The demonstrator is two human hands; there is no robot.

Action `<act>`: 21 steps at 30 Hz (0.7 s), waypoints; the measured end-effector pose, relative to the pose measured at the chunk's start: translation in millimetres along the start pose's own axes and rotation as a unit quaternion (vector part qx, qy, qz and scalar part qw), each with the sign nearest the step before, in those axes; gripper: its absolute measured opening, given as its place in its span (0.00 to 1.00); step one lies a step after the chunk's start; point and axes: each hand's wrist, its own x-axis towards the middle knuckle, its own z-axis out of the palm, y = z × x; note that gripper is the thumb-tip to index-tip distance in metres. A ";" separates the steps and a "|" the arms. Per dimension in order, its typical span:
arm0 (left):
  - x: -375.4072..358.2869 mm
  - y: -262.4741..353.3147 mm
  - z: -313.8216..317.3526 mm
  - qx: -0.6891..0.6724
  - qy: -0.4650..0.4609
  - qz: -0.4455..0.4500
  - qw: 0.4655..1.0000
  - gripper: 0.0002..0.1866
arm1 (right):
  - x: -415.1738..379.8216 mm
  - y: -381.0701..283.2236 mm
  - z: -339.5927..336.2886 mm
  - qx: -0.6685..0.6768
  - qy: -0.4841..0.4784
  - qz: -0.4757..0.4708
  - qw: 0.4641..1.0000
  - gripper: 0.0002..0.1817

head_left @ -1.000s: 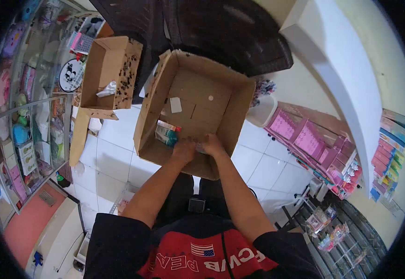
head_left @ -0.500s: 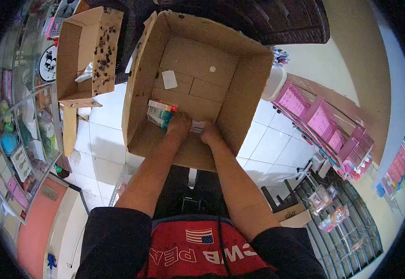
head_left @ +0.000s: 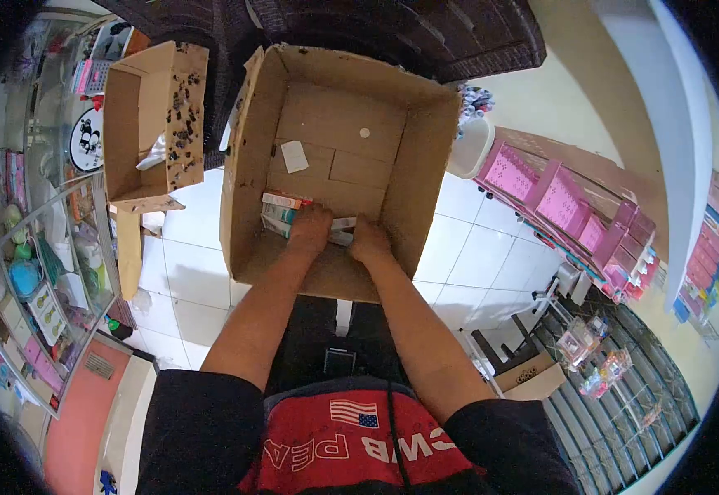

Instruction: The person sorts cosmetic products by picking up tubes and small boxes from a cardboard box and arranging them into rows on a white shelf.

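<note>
Both hands are inside a large open cardboard box (head_left: 433,165). My right hand (head_left: 369,239) is closed on the right end of a small white box (head_left: 343,231) near the near wall. My left hand (head_left: 311,228) is curled beside that white box, its fingertips mostly hidden under the palm. Left of it, touching or almost touching, are small cartons: an orange-and-white carton (head_left: 282,200) and a white-and-teal carton (head_left: 277,219). A white card (head_left: 294,157) and a round white spot (head_left: 364,133) show on the box floor farther away.
A smaller cardboard carton (head_left: 136,124) with dark flecks stands at the left, above a glass display case (head_left: 37,305). Dark woven furniture (head_left: 475,37) borders the far side. A white bin (head_left: 472,148) and pink rack (head_left: 557,198) are at the right.
The view has shifted slightly, so the large box sits lower and more left. My left hand has moved nearer the teal carton; the small white box remains by my right hand, now tilted.
</note>
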 end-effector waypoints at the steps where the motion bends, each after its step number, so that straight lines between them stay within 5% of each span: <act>1: -3.2 0.3 -3.6 0.002 0.002 0.001 1.000 0.15 | -6.5 -1.6 -4.2 0.035 0.030 -0.013 0.999 0.31; 7: -36.4 -7.6 -54.0 -0.220 0.136 -0.005 0.966 0.19 | -37.9 7.4 -55.4 0.197 0.094 -0.170 0.961 0.17; 11: -69.1 -15.6 -91.0 -0.306 0.213 -0.012 0.928 0.21 | -58.9 12.8 -83.6 0.192 0.179 -0.242 0.934 0.20; 13: -83.5 -20.5 -103.6 -0.333 0.219 -0.002 0.917 0.22 | -75.4 12.0 -97.2 0.336 0.184 -0.260 0.886 0.21; 14: -90.4 -22.0 -107.5 -0.387 0.249 0.000 0.888 0.21 | -80.1 12.4 -100.2 0.336 0.192 -0.265 0.883 0.21; 16: -100.7 -21.1 -117.4 -0.433 0.288 0.009 0.854 0.21 | -87.4 11.3 -107.3 0.503 0.171 -0.311 0.788 0.21; 18: -110.5 -18.8 -129.2 -0.570 0.255 0.007 0.781 0.19 | -102.5 14.2 -120.9 0.499 0.159 -0.313 0.793 0.19; 21: -122.9 -6.9 -145.4 -0.605 0.289 0.062 0.739 0.17 | -132.2 9.4 -139.1 0.525 0.147 -0.329 0.771 0.18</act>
